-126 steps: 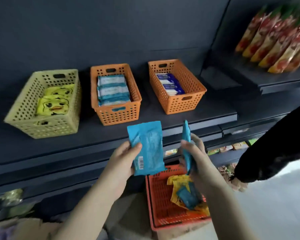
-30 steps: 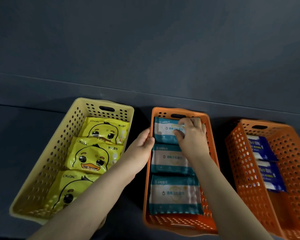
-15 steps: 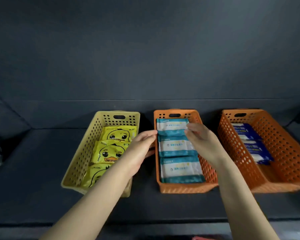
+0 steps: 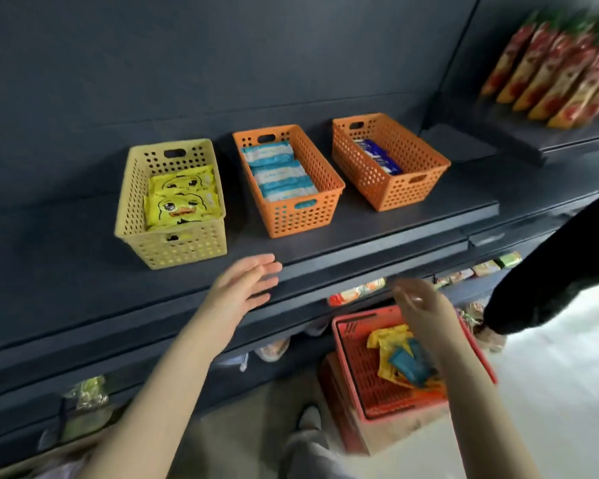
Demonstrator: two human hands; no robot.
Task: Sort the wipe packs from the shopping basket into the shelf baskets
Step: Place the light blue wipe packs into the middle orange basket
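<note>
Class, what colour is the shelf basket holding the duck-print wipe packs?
The perforated plastic basket is pale yellow; head view.

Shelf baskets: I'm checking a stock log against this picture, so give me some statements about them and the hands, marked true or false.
The yellow basket holds duck packs. True.
The middle orange basket is empty. False: it holds teal-and-white packs.
Both hands grip a pack. False: the left hand and the right hand are open and hold nothing.
The red shopping basket has loose packs in it. True.
The right orange basket holds yellow packs. False: it holds dark blue packs.
</note>
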